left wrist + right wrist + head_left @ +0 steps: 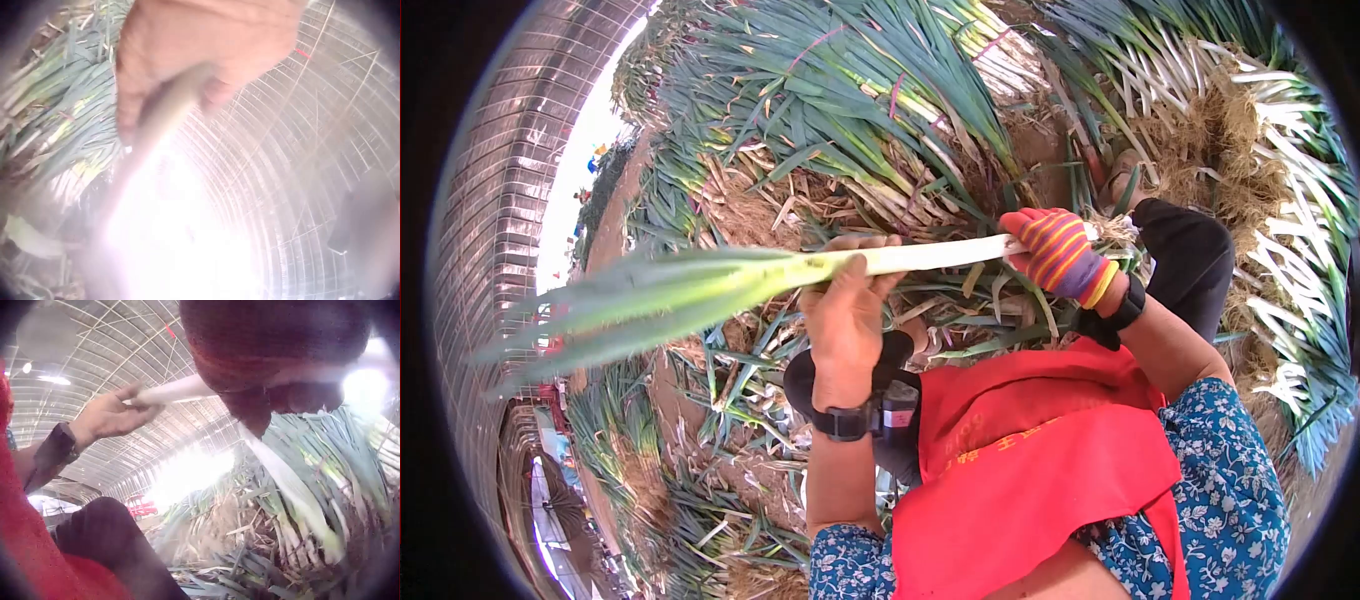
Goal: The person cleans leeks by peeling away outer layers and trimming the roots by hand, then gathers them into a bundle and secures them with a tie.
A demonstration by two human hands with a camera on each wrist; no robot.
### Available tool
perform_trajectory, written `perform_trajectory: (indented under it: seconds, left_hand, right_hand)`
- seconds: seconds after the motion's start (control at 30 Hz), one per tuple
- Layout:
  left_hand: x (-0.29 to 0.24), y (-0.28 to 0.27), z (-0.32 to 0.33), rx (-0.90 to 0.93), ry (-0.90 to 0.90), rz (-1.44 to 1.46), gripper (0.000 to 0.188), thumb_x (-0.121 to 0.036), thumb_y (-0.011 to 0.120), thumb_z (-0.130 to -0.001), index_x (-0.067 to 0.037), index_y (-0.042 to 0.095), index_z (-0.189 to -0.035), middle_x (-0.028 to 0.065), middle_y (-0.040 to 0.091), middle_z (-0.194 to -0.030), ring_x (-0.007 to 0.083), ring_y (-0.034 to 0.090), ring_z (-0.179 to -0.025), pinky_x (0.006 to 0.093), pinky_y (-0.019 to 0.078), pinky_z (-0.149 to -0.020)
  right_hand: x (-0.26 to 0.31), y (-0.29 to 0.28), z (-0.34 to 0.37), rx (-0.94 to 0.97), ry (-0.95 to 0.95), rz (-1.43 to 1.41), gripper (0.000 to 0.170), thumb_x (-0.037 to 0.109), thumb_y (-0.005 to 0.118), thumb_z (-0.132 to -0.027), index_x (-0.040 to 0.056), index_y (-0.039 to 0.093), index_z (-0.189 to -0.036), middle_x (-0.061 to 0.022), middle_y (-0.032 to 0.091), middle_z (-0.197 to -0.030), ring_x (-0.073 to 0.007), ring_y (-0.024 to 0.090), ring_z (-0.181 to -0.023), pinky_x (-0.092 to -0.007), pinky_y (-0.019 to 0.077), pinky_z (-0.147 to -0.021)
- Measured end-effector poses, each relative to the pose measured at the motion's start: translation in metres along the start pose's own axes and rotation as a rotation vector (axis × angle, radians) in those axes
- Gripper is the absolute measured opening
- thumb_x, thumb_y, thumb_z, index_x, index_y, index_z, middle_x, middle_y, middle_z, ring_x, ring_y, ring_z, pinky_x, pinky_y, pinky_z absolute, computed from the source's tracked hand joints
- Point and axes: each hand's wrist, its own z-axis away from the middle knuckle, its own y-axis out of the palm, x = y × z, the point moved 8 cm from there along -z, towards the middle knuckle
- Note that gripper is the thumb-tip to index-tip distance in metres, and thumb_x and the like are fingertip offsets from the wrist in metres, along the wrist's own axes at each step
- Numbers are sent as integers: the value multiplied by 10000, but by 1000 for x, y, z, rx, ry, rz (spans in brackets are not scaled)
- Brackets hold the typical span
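Observation:
One long leek (945, 256) lies nearly level across the head view, its blurred green leaves (670, 290) toward the left and its roots (1115, 230) at the right. The bare left hand (847, 310) grips it where white turns to green, thumb on top; the left wrist view shows that hand (200, 50) with fingers round the stalk. In a striped glove, the right hand (1060, 252) grips the white end beside the roots. In the right wrist view a peeled strip (287, 487) hangs below the dark, close right hand (275, 362).
Bundles of leeks (850, 100) lie beyond the hands, and a row of white-stalked leeks (1290, 170) runs down the right side. Loose leaves and stalks (740, 400) cover the ground at the left. The person's bent knees and red apron (1040, 450) are close below the hands.

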Motion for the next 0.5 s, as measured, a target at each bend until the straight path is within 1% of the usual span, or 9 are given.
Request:
perform_trajectory:
  seconds: [0.03, 0.07, 0.13, 0.2, 0.3, 0.37, 0.4, 0.47, 0.5]
  left_hand:
    - [3, -11, 1, -102, -9, -7, 189, -92, 595, -844, -43, 545, -1019, 162, 614, -1003, 326, 585, -1009, 461, 522, -812]
    - [6, -22, 3, -205, -15, -14, 166, -93, 598, -846, -28, 545, -989, 169, 616, -977, 325, 586, -1008, 463, 531, -790]
    - [21, -30, 10, -313, -36, 10, 168, -103, 612, -839, -17, 540, -964, 159, 611, -947, 319, 594, -976, 457, 537, -777]
    - [37, -30, 18, -420, -68, 42, 177, -114, 625, -831, -5, 536, -939, 149, 606, -917, 314, 602, -943, 450, 543, -764]
    - [65, -25, 25, -535, -205, 190, 261, -137, 656, -807, 11, 517, -971, 127, 566, -925, 292, 586, -841, 442, 544, -749]
    - [71, -26, 26, -540, -207, 219, 270, -129, 650, -807, 19, 511, -984, 140, 565, -939, 296, 587, -855, 440, 542, -750]
    - [74, -27, 27, -546, -208, 238, 279, -122, 645, -808, 26, 505, -998, 154, 564, -954, 301, 587, -869, 439, 541, -750]
    - [76, -30, 31, -541, -195, 196, 280, -115, 638, -808, 34, 501, -1002, 161, 565, -955, 305, 592, -868, 441, 540, -753]
    - [76, -31, 31, -531, -174, 160, 281, -107, 630, -808, 43, 498, -1005, 169, 567, -956, 309, 596, -866, 443, 539, -755]
  right_hand:
    - [1, 8, -1, 82, 17, -47, 344, 103, 643, -633, 90, 587, -972, -113, 601, -861, -320, 589, -841, -422, 453, -747]
    - [8, 5, -5, 86, 15, -49, 344, 103, 643, -633, 90, 587, -972, -113, 601, -861, -320, 589, -841, -422, 453, -747]
    - [25, -10, -17, 22, 17, -399, 428, 108, 636, -644, 76, 561, -1064, -133, 572, -989, -315, 558, -950, -401, 427, -817]
    - [57, -18, -17, -122, -134, -352, 485, 169, 652, -703, 75, 515, -1158, -144, 539, -1081, -306, 521, -1000, -399, 388, -863]
    - [84, -17, -19, -292, -211, -45, 395, 199, 642, -733, 64, 536, -1089, -121, 564, -1025, -287, 550, -920, -407, 417, -774]
    - [79, 0, -26, -204, -137, 120, 281, 240, 613, -773, 71, 546, -987, -94, 611, -857, -264, 595, -749, -400, 430, -607]
    - [78, 5, -29, -201, -133, 118, 281, 240, 613, -773, 71, 546, -987, -94, 611, -857, -264, 595, -749, -400, 430, -607]
    - [61, 24, -38, -64, 19, 97, 206, 253, 581, -802, 73, 543, -895, -103, 605, -670, -286, 589, -595, -431, 398, -489]
    - [56, 29, -44, 10, 40, 5, 198, 249, 592, -817, 63, 527, -840, -133, 528, -551, -344, 553, -544, -440, 417, -497]
